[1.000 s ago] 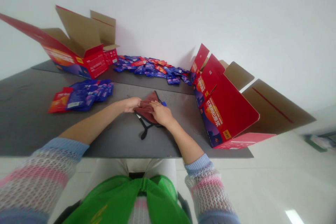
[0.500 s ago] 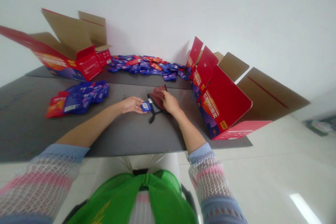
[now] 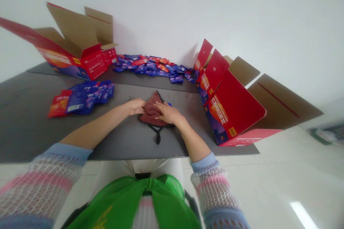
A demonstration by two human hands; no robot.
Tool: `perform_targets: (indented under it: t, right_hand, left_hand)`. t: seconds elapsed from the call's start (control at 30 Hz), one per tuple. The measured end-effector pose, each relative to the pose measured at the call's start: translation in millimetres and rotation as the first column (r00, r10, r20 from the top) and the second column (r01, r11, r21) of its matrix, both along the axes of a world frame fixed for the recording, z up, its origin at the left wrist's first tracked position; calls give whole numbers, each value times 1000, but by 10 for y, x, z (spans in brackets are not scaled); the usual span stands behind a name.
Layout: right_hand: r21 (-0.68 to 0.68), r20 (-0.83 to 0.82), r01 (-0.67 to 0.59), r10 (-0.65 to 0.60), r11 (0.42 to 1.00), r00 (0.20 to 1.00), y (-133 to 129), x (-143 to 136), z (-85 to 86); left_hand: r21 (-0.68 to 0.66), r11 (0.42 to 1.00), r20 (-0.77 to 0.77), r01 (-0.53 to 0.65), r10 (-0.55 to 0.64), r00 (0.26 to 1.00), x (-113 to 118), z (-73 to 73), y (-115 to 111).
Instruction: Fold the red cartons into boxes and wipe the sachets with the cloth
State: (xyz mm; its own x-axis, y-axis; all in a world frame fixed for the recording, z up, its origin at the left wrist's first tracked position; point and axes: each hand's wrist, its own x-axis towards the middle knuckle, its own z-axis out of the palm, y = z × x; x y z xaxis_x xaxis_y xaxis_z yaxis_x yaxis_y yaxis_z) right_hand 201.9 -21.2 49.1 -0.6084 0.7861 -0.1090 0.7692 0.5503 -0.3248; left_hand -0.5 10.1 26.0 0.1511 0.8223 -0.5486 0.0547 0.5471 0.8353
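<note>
A brown cloth [image 3: 153, 109] with black edging and a black strap lies bunched on the grey table. My left hand [image 3: 136, 106] is closed at its left edge, and the cloth partly hides the fingertips. Across the top of the cloth my right hand [image 3: 168, 112] lies with fingers stretched out, pressing on it. A small piece of a blue sachet [image 3: 169, 104] shows just beyond my right hand; the remainder is hidden by hand and cloth.
Blue sachets [image 3: 92, 96] and red sachets [image 3: 57, 105] lie overlapping at left. A long pile of sachets [image 3: 150, 66] runs along the wall. Open red cartons stand at left [image 3: 94, 62] and right [image 3: 220, 114]. The table's front edge [image 3: 139, 158] is close to me.
The blue sachet was in my left hand; now only a bit of blue shows past my right hand. The cloth has spread leftward, and my left hand has closed on its edge.
</note>
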Motion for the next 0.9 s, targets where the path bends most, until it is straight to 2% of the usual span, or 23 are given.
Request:
perform_targets:
  t: [0.23, 0.37, 0.5, 0.73, 0.9]
  right_hand:
    - [-16, 105, 158, -156, 987, 982, -15, -26, 99]
    - [-19, 161, 231, -225, 973, 961, 25, 22, 138]
    - [-11, 142, 280, -276, 960, 951, 111, 119, 121]
    - [-19, 76, 371, -368, 929, 927, 146, 166, 102]
    - [-1, 65, 418, -418, 908, 906, 172, 171, 66]
  left_hand:
    - [8, 993, 87, 121, -122, 989, -104, -21, 27]
    - [-11, 997, 65, 81, -80, 995, -80, 21, -3]
    - [-9, 998, 57, 63, -62, 996, -41, 52, -37]
    - [100, 994, 14, 34, -36, 999, -84, -2, -73]
    - [132, 991, -47, -29, 36, 998, -47, 48, -172]
